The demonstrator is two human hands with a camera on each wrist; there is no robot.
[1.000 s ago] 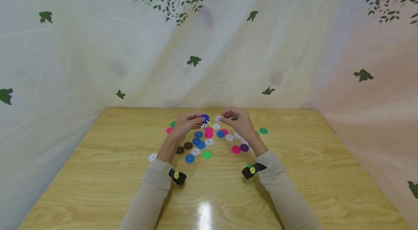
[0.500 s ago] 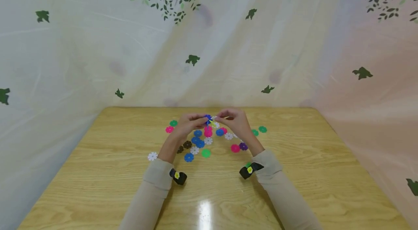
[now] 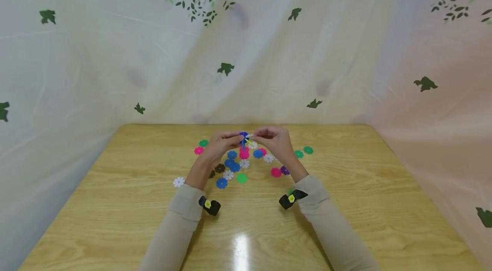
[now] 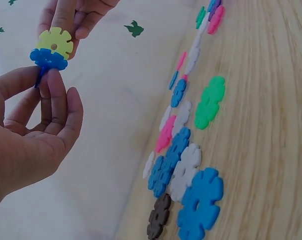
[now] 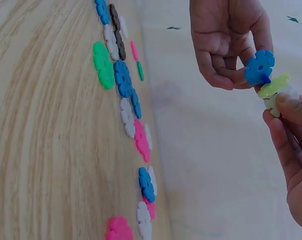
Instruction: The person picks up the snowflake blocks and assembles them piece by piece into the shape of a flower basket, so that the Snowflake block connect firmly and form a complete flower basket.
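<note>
"One joined cluster point(image 4: 56, 54), held where?"
"Above the wood-grained table point(image 3: 346, 219); the left hand point(image 3: 219, 145) pinches its dark-blue disc point(image 4: 41, 75), the right hand point(image 3: 277, 142) a white disc point(image 5: 289, 91) against it."
"Head view hardly shows shapes."
"Right wrist does: notched, flower-shaped, plastic-looking lighter-blue disc point(image 5: 254, 71) and yellow disc point(image 5: 274, 86), white partly hidden by the thumb."
</note>
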